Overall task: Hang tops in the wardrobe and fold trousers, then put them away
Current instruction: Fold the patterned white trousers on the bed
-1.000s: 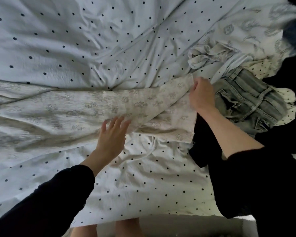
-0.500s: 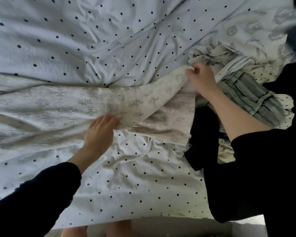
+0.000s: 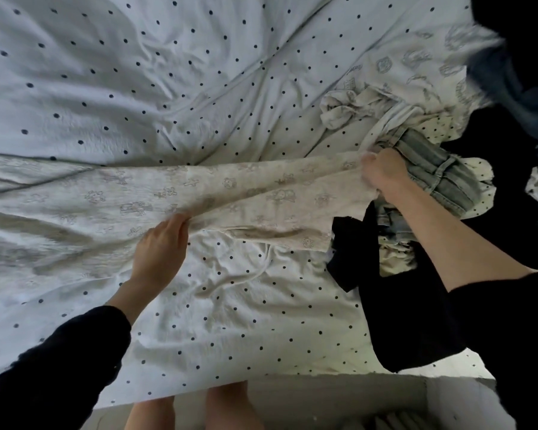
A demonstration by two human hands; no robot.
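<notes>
Cream printed trousers (image 3: 236,193) lie stretched left to right across the dotted bed cover. My left hand (image 3: 160,246) pinches their near edge at the middle, fingers curled into the cloth. My right hand (image 3: 382,173) grips the right end of the trousers in a fist, beside grey jeans (image 3: 432,178). The trousers' left part runs out of view at the frame's left edge.
A pile of clothes lies at the right: grey jeans, a black garment (image 3: 395,305), a white printed top (image 3: 401,76) and a dotted cream piece (image 3: 479,172). The white dotted bed cover (image 3: 168,72) fills the far side. The bed's near edge (image 3: 261,380) is by my legs.
My left hand went from flat on the trousers to pinching their near edge. My right hand closed on the right end and lifted it slightly toward the clothes pile.
</notes>
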